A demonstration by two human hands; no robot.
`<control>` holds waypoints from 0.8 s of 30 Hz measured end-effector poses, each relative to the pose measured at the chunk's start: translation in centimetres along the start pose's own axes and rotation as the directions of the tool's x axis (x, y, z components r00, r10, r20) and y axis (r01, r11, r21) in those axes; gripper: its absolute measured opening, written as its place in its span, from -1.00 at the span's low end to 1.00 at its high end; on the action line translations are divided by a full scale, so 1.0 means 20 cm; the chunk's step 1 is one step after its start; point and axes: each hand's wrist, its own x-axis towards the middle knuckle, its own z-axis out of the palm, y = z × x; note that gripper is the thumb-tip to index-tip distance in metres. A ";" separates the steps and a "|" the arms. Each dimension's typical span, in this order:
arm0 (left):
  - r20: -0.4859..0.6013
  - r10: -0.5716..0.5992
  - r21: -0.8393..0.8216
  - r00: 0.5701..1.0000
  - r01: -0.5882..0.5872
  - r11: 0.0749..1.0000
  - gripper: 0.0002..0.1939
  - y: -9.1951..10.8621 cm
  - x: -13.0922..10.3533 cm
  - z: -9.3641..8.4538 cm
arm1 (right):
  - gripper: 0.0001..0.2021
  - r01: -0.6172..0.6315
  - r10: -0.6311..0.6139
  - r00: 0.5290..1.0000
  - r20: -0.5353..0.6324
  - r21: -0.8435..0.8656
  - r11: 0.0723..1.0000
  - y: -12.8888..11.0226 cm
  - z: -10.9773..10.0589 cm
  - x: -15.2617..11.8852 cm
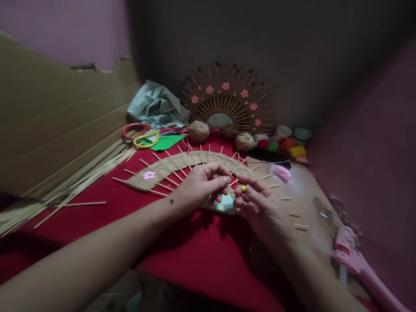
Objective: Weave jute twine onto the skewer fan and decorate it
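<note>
My right hand (260,201) pinches a small yellow ball of clay (243,188) between thumb and finger. Just to its left, my left hand (209,184) is closed, thumb against the curled fingers; what it holds, if anything, is hidden. Both hands hover over a woven fan-shaped piece (175,164), a twine band threaded through thin sticks that spread outward. One pink clay flower (149,175) with a dark centre sits on the band's left end. Below my hands shows the pale blue centre (225,203) of the fan, partly covered by my fingers.
A finished fan (201,93) with pink flowers leans at the back. Twine balls (199,131), scissors (146,138) and coloured clay lumps (297,151) lie before it. Pink clay (281,172) and a glue gun (349,251) are at right, loose sticks (81,177) at left.
</note>
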 end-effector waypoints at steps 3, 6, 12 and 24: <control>0.047 0.124 0.094 0.991 -0.128 0.987 -0.88 -0.01 -0.01 0.02 | -0.69 0.009 -0.010 1.000 -0.024 -0.028 1.000 0.00 0.00 0.00; 0.096 0.196 0.268 0.976 -0.215 0.939 -0.85 -0.03 -0.03 0.03 | -0.66 0.035 -0.040 0.997 -0.061 -0.079 0.996 0.02 0.00 0.00; 0.094 0.289 0.423 0.953 -0.301 0.855 -0.86 -0.05 -0.04 0.03 | -0.61 0.043 -0.051 0.996 -0.066 -0.116 0.992 0.05 0.02 0.00; -0.083 0.245 0.356 0.966 -0.201 0.913 -0.86 0.10 -0.12 -0.13 | -0.71 0.054 -0.060 0.998 -0.010 -0.309 0.949 0.07 0.03 -0.05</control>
